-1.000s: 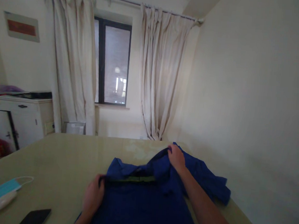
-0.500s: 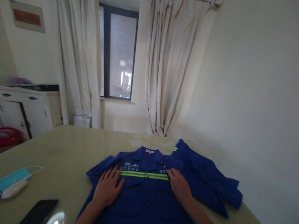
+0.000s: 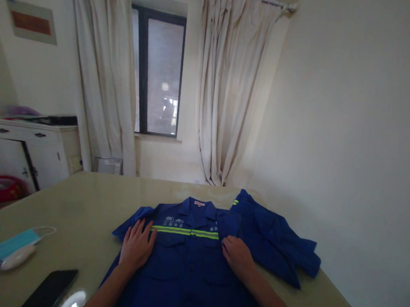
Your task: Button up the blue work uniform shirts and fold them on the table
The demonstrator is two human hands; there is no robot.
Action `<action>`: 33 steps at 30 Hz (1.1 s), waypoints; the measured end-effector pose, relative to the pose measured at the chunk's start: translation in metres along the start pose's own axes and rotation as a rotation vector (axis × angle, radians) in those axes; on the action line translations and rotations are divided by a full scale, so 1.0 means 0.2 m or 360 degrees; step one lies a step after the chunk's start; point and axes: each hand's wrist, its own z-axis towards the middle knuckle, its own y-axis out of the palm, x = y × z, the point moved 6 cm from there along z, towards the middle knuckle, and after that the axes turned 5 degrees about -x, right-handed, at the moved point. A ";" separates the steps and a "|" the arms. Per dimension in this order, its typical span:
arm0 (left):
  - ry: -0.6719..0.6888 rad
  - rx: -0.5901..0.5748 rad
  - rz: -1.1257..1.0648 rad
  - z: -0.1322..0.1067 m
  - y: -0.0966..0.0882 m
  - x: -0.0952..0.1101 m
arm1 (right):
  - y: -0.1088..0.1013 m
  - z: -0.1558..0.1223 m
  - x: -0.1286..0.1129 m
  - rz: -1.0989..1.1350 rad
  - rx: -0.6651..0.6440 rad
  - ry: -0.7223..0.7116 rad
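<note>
A dark blue work shirt (image 3: 184,275) with a yellow-green reflective stripe across the chest lies front up on the pale table (image 3: 80,210), collar pointing away from me. My left hand (image 3: 135,248) rests flat on its left chest, fingers spread. My right hand (image 3: 236,257) lies palm down on the right chest, fingers loosely bent. A second blue garment (image 3: 272,239) lies crumpled just to the right, partly under the shirt's edge.
At the table's left front are a blue face mask (image 3: 4,247), a small white object (image 3: 17,257) and a black phone (image 3: 48,289). A white cabinet (image 3: 27,151) stands at the left; a curtained window (image 3: 159,74) is beyond the table.
One second ago both hands gripped the bunched shirt. It now lies spread front up, and both hands press flat on its chest; they have slid slightly toward me.
</note>
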 end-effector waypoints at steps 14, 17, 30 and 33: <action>0.0463 -0.0334 -0.0155 -0.53 0.06 0.38 | 0.02 -0.50 0.02 0.0301 0.0595 0.0160; 0.0496 -0.0438 -0.0210 -0.63 0.12 0.47 | 0.18 -0.46 -0.26 0.0367 0.0087 -0.0068; 0.0490 -0.0159 -0.0294 -0.05 -0.05 0.47 | 0.17 0.20 -0.28 0.0436 -0.0259 0.0070; 0.0498 -0.0118 -0.0321 -0.10 -0.09 0.49 | 0.18 0.24 -0.24 0.0440 -0.0241 0.0056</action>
